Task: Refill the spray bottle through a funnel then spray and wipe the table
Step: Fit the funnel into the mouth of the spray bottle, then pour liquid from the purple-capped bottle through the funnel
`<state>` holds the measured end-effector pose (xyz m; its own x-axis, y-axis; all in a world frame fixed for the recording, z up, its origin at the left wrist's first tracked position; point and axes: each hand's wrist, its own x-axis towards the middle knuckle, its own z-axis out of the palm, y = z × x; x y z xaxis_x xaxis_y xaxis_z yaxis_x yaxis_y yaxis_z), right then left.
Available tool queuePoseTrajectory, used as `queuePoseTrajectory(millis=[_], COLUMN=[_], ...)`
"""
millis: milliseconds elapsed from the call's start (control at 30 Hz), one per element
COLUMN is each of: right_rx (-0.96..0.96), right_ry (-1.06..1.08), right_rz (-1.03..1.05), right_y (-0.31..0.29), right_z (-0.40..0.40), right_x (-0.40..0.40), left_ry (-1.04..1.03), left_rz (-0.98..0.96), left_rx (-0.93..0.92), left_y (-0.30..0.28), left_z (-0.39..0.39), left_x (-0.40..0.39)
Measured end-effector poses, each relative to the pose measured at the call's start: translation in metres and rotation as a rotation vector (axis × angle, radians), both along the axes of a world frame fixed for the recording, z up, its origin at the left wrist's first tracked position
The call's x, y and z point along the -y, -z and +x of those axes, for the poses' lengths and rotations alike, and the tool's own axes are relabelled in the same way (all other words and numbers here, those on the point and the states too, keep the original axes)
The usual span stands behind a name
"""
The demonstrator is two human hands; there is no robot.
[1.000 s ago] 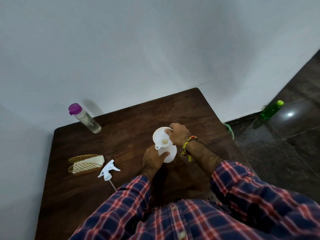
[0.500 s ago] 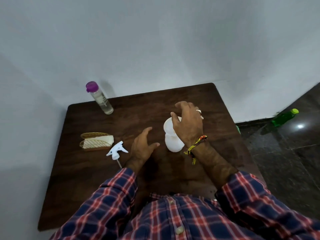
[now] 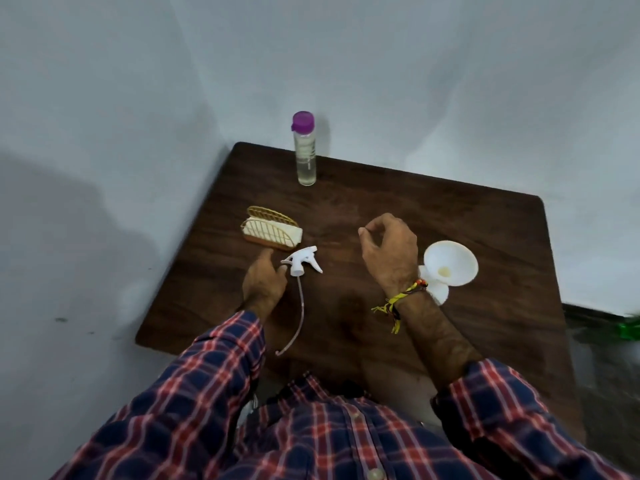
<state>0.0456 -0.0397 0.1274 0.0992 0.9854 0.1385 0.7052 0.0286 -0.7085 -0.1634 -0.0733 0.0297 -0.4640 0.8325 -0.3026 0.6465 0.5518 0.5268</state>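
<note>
— Now that we have let go of the funnel (image 3: pixel 450 263), it sits on its own in the neck of the white spray bottle (image 3: pixel 438 292), toward the right side of the bench (image 3: pixel 485 220). A second ago both our hands were on that pair.

— And where have they gone?

— Our right hand (image 3: pixel 389 252) has come away to the left of the bottle and hangs above the wood, fingers loosely curled round nothing. Our left hand (image 3: pixel 265 280) has moved over to the trigger head (image 3: pixel 301 263), which lies on its side with its tube trailing toward us; the fingertips touch it, though we would not call that a grip yet.

— So the funnel is placed?

— We judge so. Nothing has been poured, as far as we can tell. The clear bottle with the purple cap (image 3: pixel 304 150) stands capped at the far edge, well apart, and the napkin holder (image 3: pixel 272 232) lies just beyond the trigger head.

— Next, then?

— Probably fetching that capped bottle.
</note>
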Motion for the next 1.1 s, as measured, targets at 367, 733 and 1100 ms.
queuePoseTrajectory(millis=[367,733,1100], right_rx=[-0.06,-0.209,-0.248], right_ry=[0.016,0.006,0.11], right_rz=[-0.193,-0.297,-0.178], right_y=[0.035,0.056,0.071], right_z=[-0.079,-0.163,-0.139], right_x=[-0.07,-0.218,-0.201], left_ry=[0.131,0.194,0.207], left_rz=[-0.526,-0.593,-0.583], left_rx=[-0.043,-0.008,0.038], left_y=[0.034,0.059,0.045], left_z=[-0.051,-0.07,-0.073], left_x=[-0.024,-0.032,-0.029])
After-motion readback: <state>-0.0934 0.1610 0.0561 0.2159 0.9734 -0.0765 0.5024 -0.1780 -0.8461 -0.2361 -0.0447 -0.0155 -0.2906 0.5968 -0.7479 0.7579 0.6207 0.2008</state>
